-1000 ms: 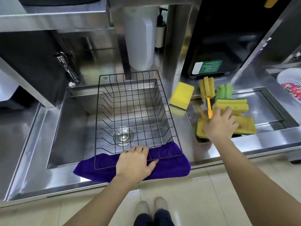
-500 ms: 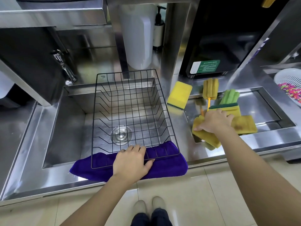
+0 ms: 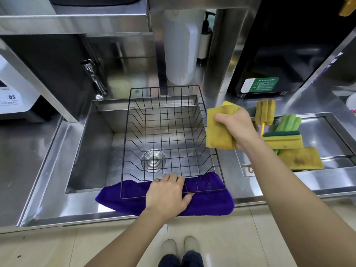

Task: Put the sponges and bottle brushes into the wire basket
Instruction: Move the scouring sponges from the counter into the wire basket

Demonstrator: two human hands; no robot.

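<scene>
Lifted sponge (image 3: 217,132) off tray (image 3: 331,132) to basket (image 3: 165,93) rim, clutched in right hand (image 3: 238,130); left hand (image 3: 167,195) flat on basket. Drop next.

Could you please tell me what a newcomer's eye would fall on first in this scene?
The right hand grips a stained yellow sponge in the air beside the right rim of the black wire basket, which sits empty over the sink. The left hand rests on the basket's near rim, over a bright purple cloth. More sponges and two bottle brushes lie in the tray on the right.
</scene>
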